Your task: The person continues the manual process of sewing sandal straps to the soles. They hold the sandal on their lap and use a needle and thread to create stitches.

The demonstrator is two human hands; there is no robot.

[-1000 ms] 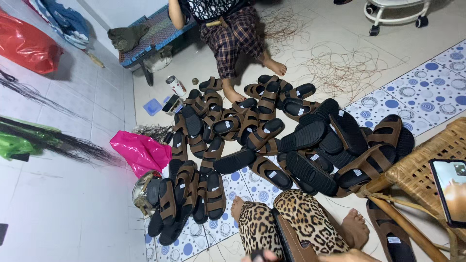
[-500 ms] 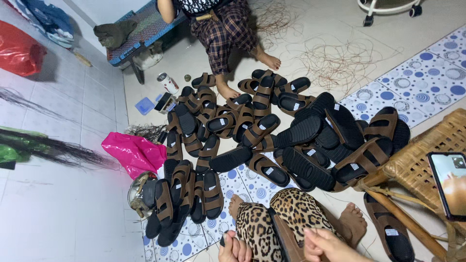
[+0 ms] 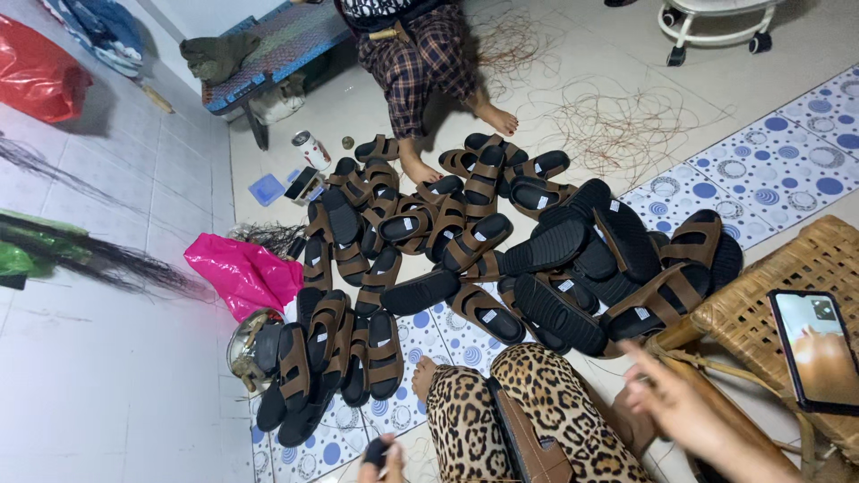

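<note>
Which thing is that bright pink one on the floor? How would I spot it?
Start at the big heap of brown sandals in the middle of the floor. At its left edge, on the white tiles, lies a crumpled pink plastic bag. Nothing else near it is pink or glossy.

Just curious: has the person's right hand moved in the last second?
Yes. The right hand has come up from the bottom edge and out to the right, past the leopard-print knee, toward the wicker chair.

Left hand (image 3: 383, 462) low at frame bottom, fingers curled, right hand (image 3: 682, 404) raised, blurred, fingers loosely extended
</note>
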